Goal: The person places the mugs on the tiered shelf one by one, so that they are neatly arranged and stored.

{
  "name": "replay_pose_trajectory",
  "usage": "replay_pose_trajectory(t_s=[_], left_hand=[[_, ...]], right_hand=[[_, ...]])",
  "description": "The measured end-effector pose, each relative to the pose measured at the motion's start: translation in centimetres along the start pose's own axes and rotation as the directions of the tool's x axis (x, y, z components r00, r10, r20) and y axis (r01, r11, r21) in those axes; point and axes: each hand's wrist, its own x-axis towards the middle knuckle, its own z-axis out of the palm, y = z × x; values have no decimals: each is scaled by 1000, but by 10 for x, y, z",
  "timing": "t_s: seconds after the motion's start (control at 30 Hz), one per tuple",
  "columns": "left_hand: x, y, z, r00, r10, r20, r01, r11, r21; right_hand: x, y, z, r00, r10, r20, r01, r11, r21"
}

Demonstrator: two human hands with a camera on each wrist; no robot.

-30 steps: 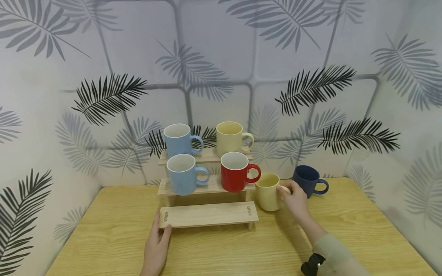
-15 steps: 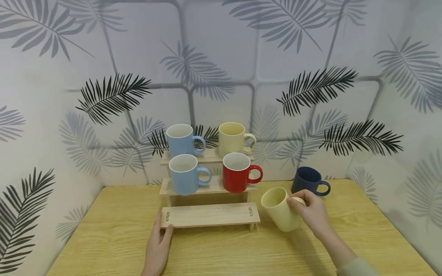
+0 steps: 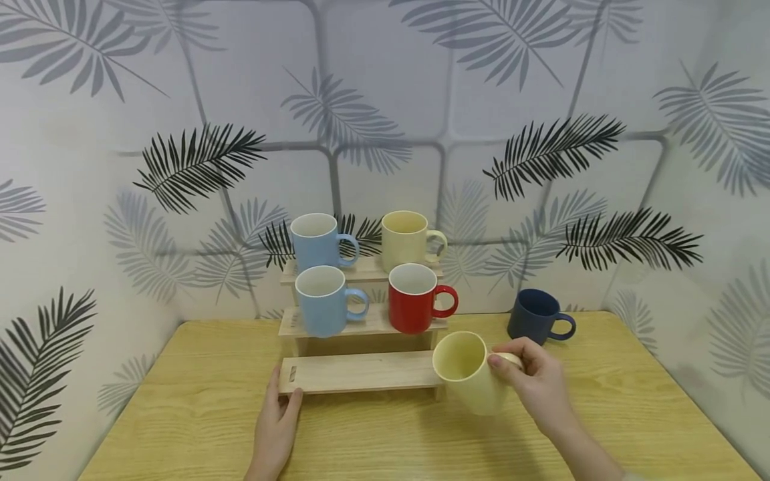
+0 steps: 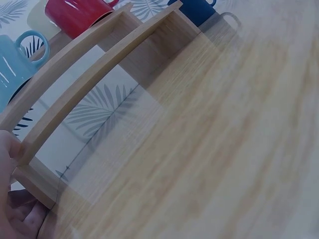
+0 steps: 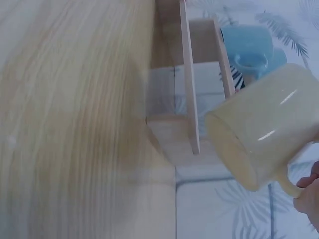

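In the head view, my right hand (image 3: 538,384) grips the handle of a pale yellow mug (image 3: 472,374). This mug is held tilted in the air, its mouth facing left and up, in front of the right end of a three-step wooden rack (image 3: 367,373). The right wrist view shows the mug's base (image 5: 232,149) raised off the table. My left hand (image 3: 275,431) holds the left end of the rack's lowest step, thumb at its front edge. Two light blue mugs (image 3: 323,304), a red mug (image 3: 412,299) and another pale yellow mug (image 3: 404,242) stand upright on the upper two steps.
A dark blue mug (image 3: 534,315) stands on the wooden table (image 3: 198,401) to the right of the rack, behind my right hand. Close behind the table rises a wall (image 3: 385,100) with a leaf pattern.
The yellow mug in my right hand has left the spot beside the rack, come toward me and tilted, then shifted left toward the lowest step. My left hand stays on the rack.
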Motion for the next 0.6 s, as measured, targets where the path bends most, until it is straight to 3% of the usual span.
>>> replay_pose_trajectory(t_s=[0.17,0.3,0.6], left_hand=[[0,-2,0,999,34,-23,-34,999,0],[1,-2,0,999,44,-30,-44,999,2],[2,-4,-1,998,45,-35,-45,999,15]], right_hand=[[-3,2,26,998,-28,-60,39,981,192],[-1,3,51,998,-10,-62,27,957,290],[10,6,113,999,47,-14,-37,916,400]])
